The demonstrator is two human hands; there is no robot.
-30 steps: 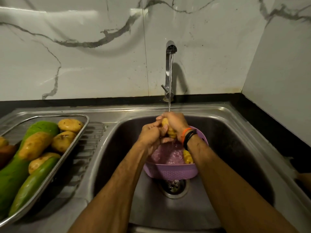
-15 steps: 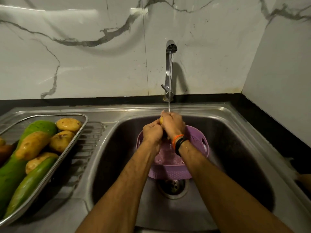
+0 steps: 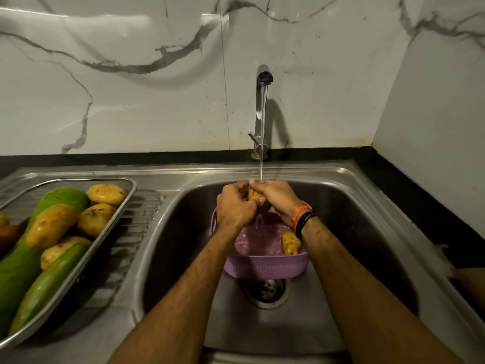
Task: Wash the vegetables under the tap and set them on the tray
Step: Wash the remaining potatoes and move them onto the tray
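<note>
Both hands: left & right curled round potato.

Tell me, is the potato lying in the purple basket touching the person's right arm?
Cannot tell. In the head view the potato lies right under the wristbands of the right arm, overlapping in the picture, with no contact or gap showing.

A white marble-patterned wall with grey veins fills the upper half, ten to two o'clock. Below it runs a black stone counter strip. At three o'clock stands a plain white side panel.
</note>
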